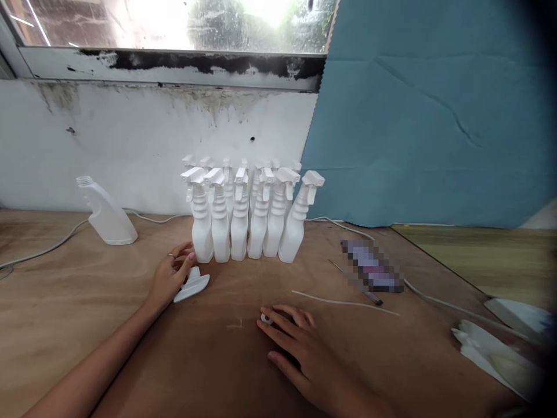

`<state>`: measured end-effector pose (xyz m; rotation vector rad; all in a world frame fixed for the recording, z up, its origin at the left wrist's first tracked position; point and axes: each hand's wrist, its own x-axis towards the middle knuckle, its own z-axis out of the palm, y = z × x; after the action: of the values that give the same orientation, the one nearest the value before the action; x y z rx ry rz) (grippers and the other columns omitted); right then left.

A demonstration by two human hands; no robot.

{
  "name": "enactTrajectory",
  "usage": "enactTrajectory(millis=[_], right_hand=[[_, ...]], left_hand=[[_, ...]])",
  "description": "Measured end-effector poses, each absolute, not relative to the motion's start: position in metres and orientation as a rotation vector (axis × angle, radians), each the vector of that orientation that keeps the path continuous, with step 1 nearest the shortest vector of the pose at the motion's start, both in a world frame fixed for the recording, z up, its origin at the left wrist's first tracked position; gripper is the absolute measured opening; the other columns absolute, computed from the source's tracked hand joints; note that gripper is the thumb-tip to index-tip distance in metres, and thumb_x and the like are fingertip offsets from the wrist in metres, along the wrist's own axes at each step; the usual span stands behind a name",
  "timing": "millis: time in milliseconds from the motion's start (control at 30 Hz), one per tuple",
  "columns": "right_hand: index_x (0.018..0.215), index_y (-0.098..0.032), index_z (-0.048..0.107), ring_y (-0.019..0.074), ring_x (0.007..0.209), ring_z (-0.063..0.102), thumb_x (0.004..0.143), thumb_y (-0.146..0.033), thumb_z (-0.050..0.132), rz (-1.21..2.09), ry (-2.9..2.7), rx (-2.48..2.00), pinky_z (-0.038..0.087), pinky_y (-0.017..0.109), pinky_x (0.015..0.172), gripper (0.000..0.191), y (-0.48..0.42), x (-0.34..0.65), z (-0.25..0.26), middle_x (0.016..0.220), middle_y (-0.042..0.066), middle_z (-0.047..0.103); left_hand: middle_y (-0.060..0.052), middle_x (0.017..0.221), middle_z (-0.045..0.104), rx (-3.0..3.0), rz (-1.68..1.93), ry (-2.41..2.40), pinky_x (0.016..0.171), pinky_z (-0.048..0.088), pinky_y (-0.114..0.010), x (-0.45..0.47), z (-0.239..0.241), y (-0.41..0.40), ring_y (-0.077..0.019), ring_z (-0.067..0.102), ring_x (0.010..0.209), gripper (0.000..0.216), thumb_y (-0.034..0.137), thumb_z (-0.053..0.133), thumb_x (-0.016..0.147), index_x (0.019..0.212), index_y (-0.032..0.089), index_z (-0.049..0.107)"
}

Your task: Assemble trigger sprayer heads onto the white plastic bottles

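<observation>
Two rows of white spray bottles [239,232] with trigger heads stand upright on the wooden table. My left hand [169,276], a ring on one finger, rests beside the leftmost front bottle, fingertips close to its base. Under and beside its thumb lies a loose white plastic piece [192,285] with a curved, flat shape; I cannot tell whether the thumb presses on it. Nearer to me, my right hand [300,348] is low over the table with fingers spread. Its fingertips are at a small white ring-like part [266,319], partly covered by them.
A white bottle without a head [111,217] stands at the left near the wall. A grey cable [47,252] runs along the back. To the right lie a thin white tube [343,301], a blurred-out phone-like object [373,268], a slim tool [372,297] and a crumpled plastic bag [491,351].
</observation>
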<state>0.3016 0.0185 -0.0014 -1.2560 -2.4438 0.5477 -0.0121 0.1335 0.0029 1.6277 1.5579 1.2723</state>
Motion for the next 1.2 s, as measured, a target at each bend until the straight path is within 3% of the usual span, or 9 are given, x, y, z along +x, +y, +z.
enactTrajectory(millis=[67, 133, 233, 367, 533, 800, 1200], right_hand=[[0.143, -0.034, 0.039, 0.0301, 0.133, 0.037, 0.094, -0.033, 0.048, 0.561, -2.425, -1.269, 0.028, 0.057, 0.107, 0.05, 0.019, 0.302, -0.003, 0.147, 0.004, 0.045], [0.143, -0.032, 0.04, 0.0286, 0.132, 0.038, 0.095, -0.029, 0.046, 0.556, -2.389, -1.278, 0.031, 0.055, 0.107, 0.048, 0.019, 0.303, -0.007, 0.145, 0.005, 0.047], [0.136, -0.029, 0.051, 0.0269, 0.129, 0.041, 0.095, -0.018, 0.041, 0.516, -2.307, -1.266, 0.036, 0.052, 0.105, 0.043, 0.02, 0.304, -0.012, 0.139, 0.006, 0.052], [0.114, -0.026, 0.066, 0.0264, 0.115, 0.051, 0.093, -0.014, 0.044, 0.485, -2.216, -1.196, 0.045, 0.047, 0.095, 0.032, 0.022, 0.304, -0.014, 0.122, 0.009, 0.063], [0.102, -0.022, 0.065, 0.0226, 0.093, 0.06, 0.091, -0.015, 0.049, 0.465, -2.149, -1.159, 0.051, 0.04, 0.084, 0.02, 0.024, 0.3, -0.009, 0.099, 0.008, 0.066], [0.106, -0.024, 0.058, 0.0175, 0.096, 0.062, 0.089, -0.017, 0.057, 0.344, -1.819, -1.07, 0.052, 0.027, 0.085, 0.019, 0.02, 0.298, -0.004, 0.102, 0.005, 0.064], [0.116, -0.02, 0.056, 0.0218, 0.106, 0.054, 0.085, -0.004, 0.054, 0.495, -2.106, -0.693, 0.047, 0.039, 0.091, 0.035, 0.014, 0.289, 0.007, 0.113, 0.01, 0.059]], left_hand=[[-0.008, 0.086, 0.068, 1.718, 1.239, 1.735, 0.061, 0.05, -0.029, -0.019, 0.001, 0.127, -0.0213, 0.065, 0.073, 0.056, 0.058, 0.049, 0.084, 0.116, 0.013, 0.058], [-0.007, 0.076, 0.066, 1.876, 1.129, 1.838, 0.066, 0.048, -0.032, -0.026, 0.0, 0.118, -0.0229, 0.062, 0.072, 0.047, 0.056, 0.045, 0.086, 0.094, 0.015, 0.065], [-0.008, 0.078, 0.066, 2.15, 0.935, 1.861, 0.075, 0.045, -0.036, -0.028, 0.0, 0.104, -0.0253, 0.06, 0.079, 0.043, 0.051, 0.042, 0.088, 0.075, 0.018, 0.067], [-0.007, 0.09, 0.066, 2.342, 0.824, 1.709, 0.079, 0.045, -0.037, -0.011, -0.002, 0.088, -0.0245, 0.061, 0.084, 0.03, 0.043, 0.048, 0.088, 0.089, 0.019, 0.067], [-0.008, 0.101, 0.063, 2.482, 0.884, 1.134, 0.083, 0.048, -0.029, 0.033, -0.005, 0.064, -0.0181, 0.06, 0.093, 0.015, 0.028, 0.051, 0.092, 0.096, 0.019, 0.061], [-0.006, 0.096, 0.065, 2.738, 1.011, 0.772, 0.073, 0.05, -0.028, 0.072, -0.009, 0.039, -0.0164, 0.06, 0.083, 0.011, 0.02, 0.057, 0.09, 0.101, 0.017, 0.055], [-0.005, 0.097, 0.064, 2.713, 1.015, 0.796, 0.072, 0.051, -0.028, 0.07, -0.011, 0.04, -0.0161, 0.06, 0.081, 0.009, 0.02, 0.056, 0.09, 0.098, 0.018, 0.053]])
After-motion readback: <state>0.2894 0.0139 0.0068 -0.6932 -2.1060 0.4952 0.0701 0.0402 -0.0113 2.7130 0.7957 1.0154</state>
